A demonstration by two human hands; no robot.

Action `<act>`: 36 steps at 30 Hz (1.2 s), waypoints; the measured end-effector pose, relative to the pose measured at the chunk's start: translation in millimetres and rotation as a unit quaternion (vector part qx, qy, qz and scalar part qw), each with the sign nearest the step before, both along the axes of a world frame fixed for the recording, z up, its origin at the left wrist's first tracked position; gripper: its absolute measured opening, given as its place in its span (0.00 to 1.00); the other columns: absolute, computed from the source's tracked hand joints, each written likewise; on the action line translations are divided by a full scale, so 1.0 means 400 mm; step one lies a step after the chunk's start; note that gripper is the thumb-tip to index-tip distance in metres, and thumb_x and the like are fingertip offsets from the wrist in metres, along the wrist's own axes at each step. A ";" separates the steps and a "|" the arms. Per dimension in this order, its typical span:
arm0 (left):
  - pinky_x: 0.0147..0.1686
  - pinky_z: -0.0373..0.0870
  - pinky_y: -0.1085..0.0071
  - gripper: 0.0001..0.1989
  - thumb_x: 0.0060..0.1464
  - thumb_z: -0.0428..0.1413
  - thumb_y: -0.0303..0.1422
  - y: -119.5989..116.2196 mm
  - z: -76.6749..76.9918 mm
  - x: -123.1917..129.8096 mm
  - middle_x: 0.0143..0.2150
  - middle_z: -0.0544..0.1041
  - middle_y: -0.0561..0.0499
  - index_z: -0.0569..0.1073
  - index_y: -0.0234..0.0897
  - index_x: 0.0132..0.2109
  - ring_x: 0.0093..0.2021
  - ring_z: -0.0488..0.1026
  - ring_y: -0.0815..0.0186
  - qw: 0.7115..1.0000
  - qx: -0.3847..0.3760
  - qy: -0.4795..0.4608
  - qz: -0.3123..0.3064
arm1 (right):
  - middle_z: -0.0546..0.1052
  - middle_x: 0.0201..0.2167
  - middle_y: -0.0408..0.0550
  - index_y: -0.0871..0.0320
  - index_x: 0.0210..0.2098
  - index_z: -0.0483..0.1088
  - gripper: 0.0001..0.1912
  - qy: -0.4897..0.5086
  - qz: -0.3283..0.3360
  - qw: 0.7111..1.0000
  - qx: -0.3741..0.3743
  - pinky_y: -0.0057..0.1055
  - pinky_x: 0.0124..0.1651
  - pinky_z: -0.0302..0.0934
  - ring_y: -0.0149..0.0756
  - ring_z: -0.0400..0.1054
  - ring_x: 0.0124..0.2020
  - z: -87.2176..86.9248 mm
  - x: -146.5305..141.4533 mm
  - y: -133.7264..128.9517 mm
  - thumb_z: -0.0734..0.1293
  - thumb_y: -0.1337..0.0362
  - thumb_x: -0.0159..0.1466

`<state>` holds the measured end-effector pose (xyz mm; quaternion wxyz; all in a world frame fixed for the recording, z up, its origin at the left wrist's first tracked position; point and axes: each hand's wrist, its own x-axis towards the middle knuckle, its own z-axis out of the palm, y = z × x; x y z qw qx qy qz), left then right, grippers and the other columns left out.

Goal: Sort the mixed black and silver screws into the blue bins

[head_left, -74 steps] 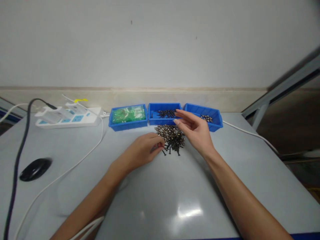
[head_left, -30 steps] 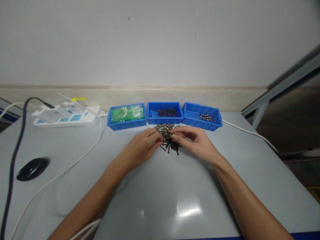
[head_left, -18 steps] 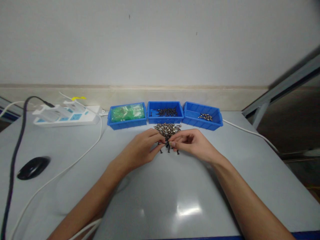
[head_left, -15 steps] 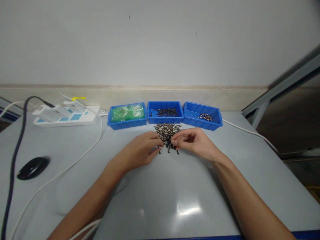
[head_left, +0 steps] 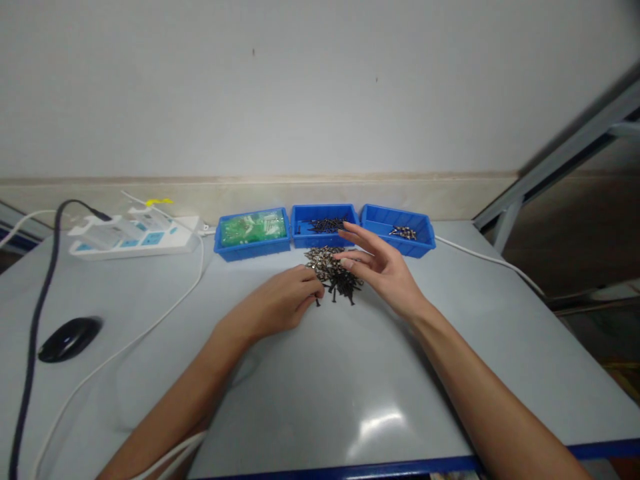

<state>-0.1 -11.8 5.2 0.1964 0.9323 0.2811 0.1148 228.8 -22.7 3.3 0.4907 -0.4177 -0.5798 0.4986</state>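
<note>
A mixed pile of small screws lies on the table, silvery-brassy screws (head_left: 324,261) at the back and black screws (head_left: 345,285) at the front. At its left edge my left hand (head_left: 290,295) is closed, fingertips pinched together. A black screw (head_left: 317,302) pokes out beneath those fingertips. Over the pile's right side hovers my right hand (head_left: 383,270), its fingers apart and nothing visible between them. Its fingertips overlap the view of the middle blue bin (head_left: 325,243), which contains black screws.
Left of the middle bin stands a blue bin (head_left: 253,252) with green plastic packets. The right blue bin (head_left: 417,248) contains a few brassy screws. A white power strip (head_left: 140,243) with plugs, a black mouse (head_left: 70,339) and loose cables (head_left: 145,330) occupy the left side.
My right hand has lifted off the black screws and spread its fingers from a pinch. My left hand stays by the pile, its fingertips drawn closer together. The view has shifted slightly.
</note>
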 end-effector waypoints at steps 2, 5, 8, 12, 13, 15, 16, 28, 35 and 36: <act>0.46 0.70 0.63 0.10 0.61 0.52 0.21 0.000 0.000 -0.002 0.45 0.76 0.45 0.75 0.36 0.44 0.46 0.72 0.59 1.000 0.004 -0.009 -0.006 | 0.69 0.66 0.52 0.47 0.65 0.66 0.33 -0.005 -0.007 1.000 -0.007 0.44 0.61 0.69 0.42 0.77 0.52 -0.001 0.004 -0.001 0.73 0.61 0.61; 0.45 0.70 0.64 0.07 0.61 0.54 0.23 0.001 -0.001 0.001 0.44 0.76 0.46 0.75 0.36 0.41 0.45 0.72 0.60 1.000 0.011 -0.014 -0.013 | 0.71 0.64 0.53 0.48 0.63 0.67 0.32 -0.001 -0.012 1.000 -0.011 0.43 0.61 0.68 0.41 0.77 0.50 -0.002 0.007 0.000 0.74 0.61 0.60; 0.43 0.70 0.66 0.05 0.61 0.55 0.23 0.003 -0.002 0.007 0.42 0.76 0.47 0.74 0.35 0.38 0.42 0.72 0.61 1.000 0.024 -0.004 -0.013 | 0.74 0.61 0.54 0.50 0.61 0.69 0.30 0.002 -0.011 1.000 -0.012 0.41 0.58 0.69 0.39 0.77 0.49 -0.004 0.009 0.002 0.74 0.61 0.60; 0.39 0.69 0.68 0.05 0.61 0.54 0.23 0.009 -0.007 0.016 0.39 0.77 0.48 0.73 0.35 0.39 0.39 0.73 0.62 0.999 0.032 -0.025 0.022 | 0.80 0.50 0.53 0.54 0.55 0.73 0.24 -0.018 -0.008 1.000 -0.003 0.38 0.50 0.72 0.37 0.78 0.42 -0.004 0.011 0.004 0.73 0.60 0.60; 0.39 0.69 0.69 0.05 0.61 0.54 0.23 0.010 -0.008 0.018 0.37 0.77 0.49 0.73 0.35 0.39 0.38 0.73 0.63 0.997 0.033 -0.049 0.040 | 0.82 0.45 0.52 0.55 0.53 0.74 0.21 -0.036 -0.007 0.999 0.001 0.38 0.48 0.72 0.37 0.78 0.39 -0.004 0.013 0.004 0.73 0.60 0.60; 0.37 0.69 0.71 0.05 0.61 0.55 0.23 0.010 -0.011 0.024 0.34 0.76 0.52 0.72 0.36 0.39 0.34 0.73 0.66 0.990 0.037 -0.112 0.079 | 0.82 0.36 0.49 0.58 0.49 0.77 0.17 -0.087 0.005 0.996 0.009 0.35 0.44 0.71 0.36 0.76 0.35 -0.001 0.015 0.002 0.73 0.59 0.61; 0.36 0.68 0.72 0.04 0.60 0.56 0.23 0.008 -0.012 0.028 0.33 0.75 0.53 0.72 0.36 0.38 0.33 0.72 0.67 0.984 0.037 -0.144 0.097 | 0.81 0.34 0.49 0.58 0.46 0.78 0.16 -0.111 0.020 0.994 0.007 0.34 0.42 0.70 0.36 0.75 0.34 0.000 0.016 0.000 0.73 0.59 0.61; 0.33 0.70 0.78 0.07 0.56 0.62 0.24 -0.015 -0.024 0.055 0.31 0.75 0.57 0.71 0.37 0.38 0.30 0.73 0.72 0.963 0.001 -0.239 0.128 | 0.81 0.26 0.46 0.60 0.38 0.80 0.11 -0.063 0.156 0.978 -0.125 0.27 0.34 0.67 0.31 0.74 0.27 0.000 0.032 0.001 0.75 0.62 0.57; 0.42 0.73 0.68 0.07 0.58 0.61 0.26 0.000 -0.033 0.027 0.41 0.79 0.48 0.76 0.37 0.44 0.41 0.77 0.62 0.992 0.030 -0.109 0.051 | 0.84 0.38 0.49 0.56 0.41 0.81 0.12 -0.030 0.025 0.997 -0.068 0.34 0.43 0.73 0.37 0.79 0.37 0.003 0.023 0.009 0.76 0.63 0.57; 0.44 0.73 0.66 0.07 0.60 0.60 0.27 -0.002 -0.036 0.029 0.44 0.79 0.47 0.76 0.37 0.46 0.44 0.76 0.61 0.994 0.033 -0.098 0.031 | 0.83 0.46 0.50 0.54 0.46 0.80 0.16 -0.002 -0.003 0.999 -0.039 0.37 0.50 0.73 0.39 0.79 0.44 0.002 0.017 0.010 0.76 0.63 0.57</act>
